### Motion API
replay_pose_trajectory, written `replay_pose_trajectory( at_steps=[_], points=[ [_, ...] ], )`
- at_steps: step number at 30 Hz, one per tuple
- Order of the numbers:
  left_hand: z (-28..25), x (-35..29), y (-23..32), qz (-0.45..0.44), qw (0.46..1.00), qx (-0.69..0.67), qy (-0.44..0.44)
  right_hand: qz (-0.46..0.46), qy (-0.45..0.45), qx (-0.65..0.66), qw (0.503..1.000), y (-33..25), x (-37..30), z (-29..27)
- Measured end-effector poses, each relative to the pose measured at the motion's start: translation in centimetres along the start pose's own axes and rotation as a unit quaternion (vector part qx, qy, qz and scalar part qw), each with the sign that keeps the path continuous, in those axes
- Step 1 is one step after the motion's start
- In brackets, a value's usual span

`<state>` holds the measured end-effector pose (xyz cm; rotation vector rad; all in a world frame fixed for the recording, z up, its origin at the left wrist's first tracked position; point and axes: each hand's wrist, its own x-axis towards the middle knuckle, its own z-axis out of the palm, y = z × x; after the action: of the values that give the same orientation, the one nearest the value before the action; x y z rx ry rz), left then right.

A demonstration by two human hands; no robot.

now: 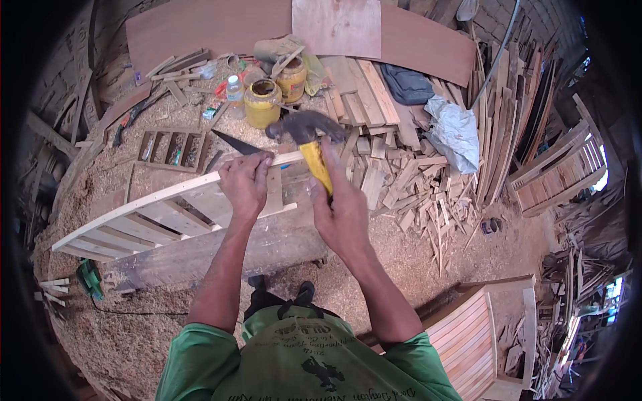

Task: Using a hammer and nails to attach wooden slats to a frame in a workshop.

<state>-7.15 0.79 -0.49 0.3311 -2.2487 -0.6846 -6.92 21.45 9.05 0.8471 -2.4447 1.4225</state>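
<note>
My right hand (341,210) is wrapped round the yellow handle of a claw hammer (306,128), its dark head raised over the right end of a slatted wooden frame (170,224). My left hand (244,187) is closed over the frame's pale top rail (194,184), fingers bent and pressed together. Whether a nail sits between those fingertips is too small to tell. Pale crosspieces join the frame's long rails, and it stands on edge on the workbench (214,250). Just beyond my left fingers lies a dark tapered saw blade (235,144); its handle is hidden.
Beyond the frame are a compartmented wooden tray (172,148), two yellow tubs (262,103) and a clear bottle (235,90). Offcuts (408,184) are heaped at right beside a white sack (455,134). A slatted wooden piece (461,341) stands lower right; a green power tool (89,277) lies left.
</note>
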Motion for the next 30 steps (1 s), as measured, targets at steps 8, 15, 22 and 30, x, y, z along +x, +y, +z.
replay_pose_trajectory(
  at_steps=[8,15,22,30],
  points=[
    [0.6,-0.1,0.4,0.024,0.999,-0.020,0.029,-0.055,-0.015,-0.184,0.981,-1.0,1.3,-0.5],
    [0.4,-0.1,0.9,0.010,0.999,-0.002,0.035,-0.083,-0.017,-0.168,0.982,-0.2,0.9,0.4],
    [0.1,-0.2,1.1,-0.014,0.999,-0.040,0.021,-0.046,-0.062,-0.199,0.977,-0.6,1.4,0.3],
    [-0.7,0.5,1.3,-0.014,0.998,0.038,-0.039,0.019,-0.068,-0.233,0.970,0.1,0.9,0.3]
  ],
)
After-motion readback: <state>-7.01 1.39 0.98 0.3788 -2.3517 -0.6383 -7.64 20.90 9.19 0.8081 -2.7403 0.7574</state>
